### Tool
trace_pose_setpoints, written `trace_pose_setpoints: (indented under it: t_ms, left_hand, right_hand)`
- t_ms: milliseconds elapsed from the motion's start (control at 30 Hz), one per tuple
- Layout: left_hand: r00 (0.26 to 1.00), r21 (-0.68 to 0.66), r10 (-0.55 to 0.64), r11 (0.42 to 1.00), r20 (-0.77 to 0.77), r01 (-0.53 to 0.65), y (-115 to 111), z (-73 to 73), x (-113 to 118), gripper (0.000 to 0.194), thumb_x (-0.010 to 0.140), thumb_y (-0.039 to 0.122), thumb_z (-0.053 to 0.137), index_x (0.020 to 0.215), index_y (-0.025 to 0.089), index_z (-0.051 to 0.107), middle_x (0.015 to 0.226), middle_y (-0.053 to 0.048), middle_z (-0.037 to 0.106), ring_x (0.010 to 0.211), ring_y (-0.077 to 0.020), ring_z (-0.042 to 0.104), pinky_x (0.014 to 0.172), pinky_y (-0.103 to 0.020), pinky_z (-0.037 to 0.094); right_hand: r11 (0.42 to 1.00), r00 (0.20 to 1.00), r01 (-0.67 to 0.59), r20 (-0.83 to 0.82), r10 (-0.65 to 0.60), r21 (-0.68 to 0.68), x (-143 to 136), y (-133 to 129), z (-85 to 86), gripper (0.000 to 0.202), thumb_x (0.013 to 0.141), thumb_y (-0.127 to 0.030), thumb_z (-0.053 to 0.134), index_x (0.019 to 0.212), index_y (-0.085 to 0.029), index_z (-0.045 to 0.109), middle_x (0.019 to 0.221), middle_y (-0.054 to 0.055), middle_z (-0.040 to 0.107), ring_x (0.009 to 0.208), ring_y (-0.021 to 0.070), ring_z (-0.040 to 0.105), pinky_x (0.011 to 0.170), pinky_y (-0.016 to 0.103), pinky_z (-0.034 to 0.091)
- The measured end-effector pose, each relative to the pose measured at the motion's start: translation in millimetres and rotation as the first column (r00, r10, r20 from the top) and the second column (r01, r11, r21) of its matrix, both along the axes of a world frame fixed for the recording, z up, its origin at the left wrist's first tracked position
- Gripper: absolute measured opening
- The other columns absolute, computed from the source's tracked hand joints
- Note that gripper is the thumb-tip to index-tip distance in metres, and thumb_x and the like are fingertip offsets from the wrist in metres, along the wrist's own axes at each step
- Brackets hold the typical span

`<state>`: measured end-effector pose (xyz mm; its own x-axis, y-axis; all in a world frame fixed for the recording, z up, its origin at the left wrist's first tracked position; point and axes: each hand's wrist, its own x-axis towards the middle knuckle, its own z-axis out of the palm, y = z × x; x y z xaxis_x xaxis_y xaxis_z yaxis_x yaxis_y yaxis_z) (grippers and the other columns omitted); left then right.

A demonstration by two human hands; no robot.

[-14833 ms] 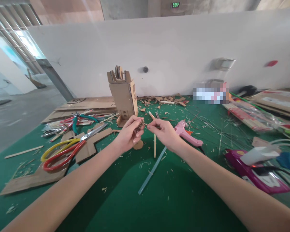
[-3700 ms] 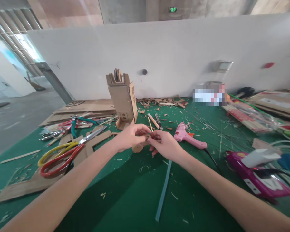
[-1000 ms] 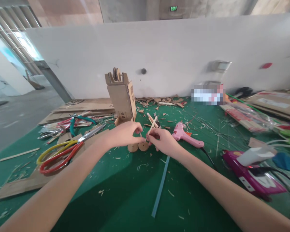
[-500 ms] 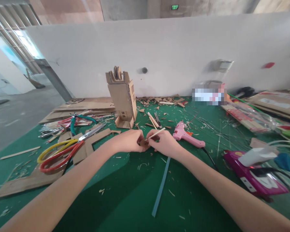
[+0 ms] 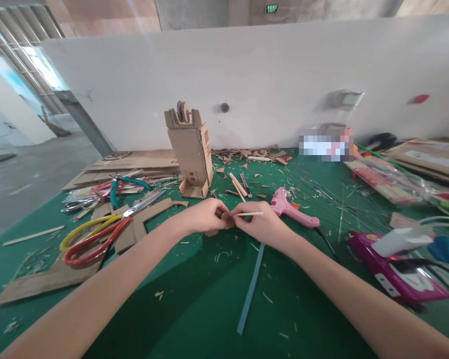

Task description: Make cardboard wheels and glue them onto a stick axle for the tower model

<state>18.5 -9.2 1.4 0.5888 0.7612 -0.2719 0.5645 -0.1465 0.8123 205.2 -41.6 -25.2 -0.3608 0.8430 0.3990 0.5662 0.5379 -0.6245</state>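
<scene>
Near the middle of the green table, my left hand pinches a small round cardboard disc by its edge. Close on its right, my right hand grips a thin wooden stick, which lies nearly level and whose left end points at the disc. Whether the stick's tip is inside the disc is too small to tell. Below my left fingers shows another rounded brown piece, partly hidden. Behind my hands stands an upright cardboard tower with cardboard wheels at its top.
Scissors, pliers and cardboard pieces lie at left. A pink glue gun and a purple power strip are at right. A blue strip lies in front; scraps and a knife lie behind my hands.
The stick has turned from slanting up to the right to nearly level. The disc now faces the camera more between my hands. My right hand has shifted slightly right.
</scene>
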Motion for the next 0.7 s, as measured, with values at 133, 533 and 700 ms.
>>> trace_pose_setpoints:
  t_ms: [133, 533, 700]
  left_hand:
    - [0.990, 0.026, 0.128, 0.991, 0.060, -0.130, -1, -7.2, 6, 0.021, 0.066, 0.030, 0.069, 0.080, 0.015, 0.067, 0.074, -0.007, 0.071, 0.067, -0.0188, 0.066, 0.057, -0.028, 0.047]
    - [0.948, 0.181, 0.257, 0.940, 0.185, -0.290, -17, 0.6, 19, 0.010, 0.074, 0.019, 0.061, 0.082, 0.016, 0.065, 0.078, -0.006, 0.071, 0.077, -0.0202, 0.066, 0.068, -0.032, 0.050]
    - [0.874, 0.005, 0.358, 0.925, 0.327, -0.381, -21, 3.2, 24, 0.014, 0.071, 0.018, 0.067, 0.085, 0.014, 0.067, 0.078, -0.005, 0.070, 0.077, -0.0171, 0.064, 0.078, -0.032, 0.050]
  right_hand:
    - [0.998, 0.998, -0.010, 0.062, 0.007, 0.064, 0, -2, 0.4, 0.021, 0.079, -0.008, 0.053, 0.081, -0.019, 0.072, 0.076, 0.002, 0.071, 0.065, 0.0131, 0.061, 0.060, 0.023, 0.044]
    - [0.983, 0.997, 0.032, -0.069, -0.020, 0.178, 2, 1, -3.0, 0.017, 0.082, -0.010, 0.053, 0.082, -0.019, 0.068, 0.081, 0.005, 0.072, 0.068, 0.0151, 0.064, 0.064, 0.026, 0.048]
    - [0.968, 0.988, 0.018, -0.153, 0.021, 0.249, 2, 3, -4.9, 0.017, 0.083, -0.013, 0.052, 0.084, -0.020, 0.067, 0.083, 0.006, 0.071, 0.075, 0.0173, 0.066, 0.069, 0.030, 0.052]
